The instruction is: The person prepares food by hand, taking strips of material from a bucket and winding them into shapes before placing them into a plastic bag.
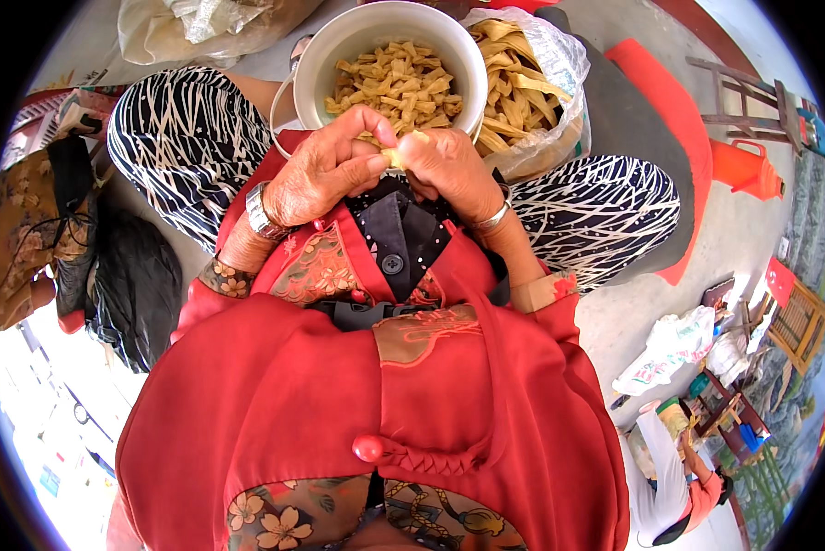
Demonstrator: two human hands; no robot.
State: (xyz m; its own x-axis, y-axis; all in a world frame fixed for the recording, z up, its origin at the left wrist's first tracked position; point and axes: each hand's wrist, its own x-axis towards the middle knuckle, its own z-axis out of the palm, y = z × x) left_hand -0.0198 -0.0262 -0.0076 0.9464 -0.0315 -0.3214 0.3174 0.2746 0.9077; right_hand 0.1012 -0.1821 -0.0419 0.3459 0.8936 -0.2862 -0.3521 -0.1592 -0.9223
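Both hands meet over the near rim of a white bucket (307, 76). Between their fingertips is a small yellowish folded strip (395, 157). My left hand (333, 162), with a metal watch on its wrist, pinches the strip from the left. On its right side the fingers of my right hand (450, 165), with a silver bangle at the wrist, close on it. Inside the bucket lies a heap of short tan knotted strips (395, 82). A clear plastic bag (567, 65) of long flat tan strips (512, 89) stands against the bucket's right side.
A translucent sack (178, 34) lies at the upper left. To the left is a black plastic bag (137, 282). At the right are a red-edged mat (695, 158), an orange-red jug (743, 169), a wooden stool (750, 110) and a seated person (698, 482) farther off.
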